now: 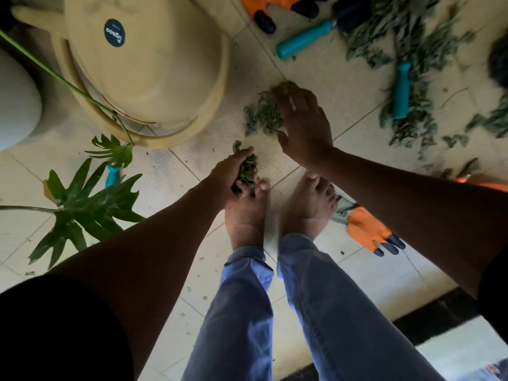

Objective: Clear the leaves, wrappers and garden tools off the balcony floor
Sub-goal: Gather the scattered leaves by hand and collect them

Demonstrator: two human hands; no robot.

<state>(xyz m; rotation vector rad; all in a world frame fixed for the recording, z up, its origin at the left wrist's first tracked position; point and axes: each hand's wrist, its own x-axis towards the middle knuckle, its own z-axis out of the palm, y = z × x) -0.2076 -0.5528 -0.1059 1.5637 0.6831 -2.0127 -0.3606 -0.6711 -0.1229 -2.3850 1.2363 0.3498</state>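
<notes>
Tiled balcony floor (324, 70), leaf-gathering underway. Dried leaves (248, 169) are gripped in left hand (233, 171); right hand (303, 125), fingers spread, is pressed on leaf pile (262, 114). Scooping needed next.

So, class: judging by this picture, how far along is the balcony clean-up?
Early. In hand: the left hand grips a clump of leaves while the right hand rests on a small leaf pile. Left: the scattered leaves, teal-handled tools and orange gloves on the floor.

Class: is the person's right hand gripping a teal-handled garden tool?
No: the right hand lies spread on dried green leaves.
</notes>
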